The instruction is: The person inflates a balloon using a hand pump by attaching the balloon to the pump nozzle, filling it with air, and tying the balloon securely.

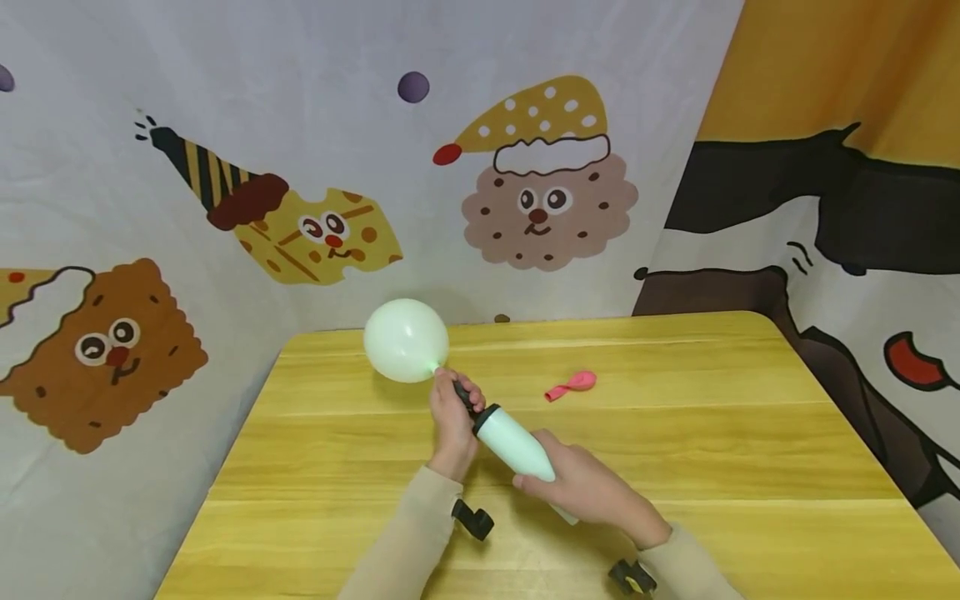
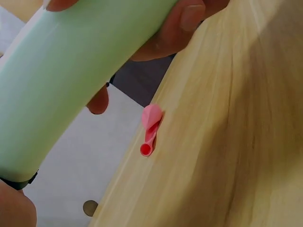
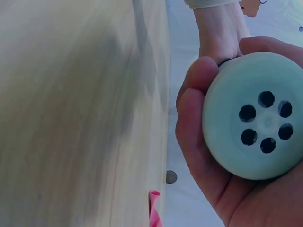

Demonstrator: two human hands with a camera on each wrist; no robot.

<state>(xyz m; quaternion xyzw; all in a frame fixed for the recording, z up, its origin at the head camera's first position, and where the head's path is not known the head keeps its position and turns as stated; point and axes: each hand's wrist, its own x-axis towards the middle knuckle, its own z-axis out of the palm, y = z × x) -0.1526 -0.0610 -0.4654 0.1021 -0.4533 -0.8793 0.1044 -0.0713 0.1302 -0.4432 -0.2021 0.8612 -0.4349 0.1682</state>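
A pale green hand balloon pump (image 1: pixel 516 443) with a black collar slants over the table. My right hand (image 1: pixel 583 482) grips its wide body, fingers wrapped round it; its round end with several dark holes faces the right wrist view. My left hand (image 1: pixel 454 417) holds the pump's black nozzle end (image 1: pixel 463 395), with the thumb and fingers at the neck of an inflated pale green balloon (image 1: pixel 406 340). The balloon sits beyond the left hand's fingertips. In the left wrist view the pump body (image 2: pixel 75 80) fills the upper left, partly covering the fingers.
A limp pink balloon (image 1: pixel 573 384) lies on the wooden table (image 1: pixel 712 400), right of the pump and toward the back. Behind the table hangs a pale cloth (image 1: pixel 315 67) printed with cartoon biscuits and cheese. Black wrist mounts (image 1: pixel 474 521) sit at both sleeves.
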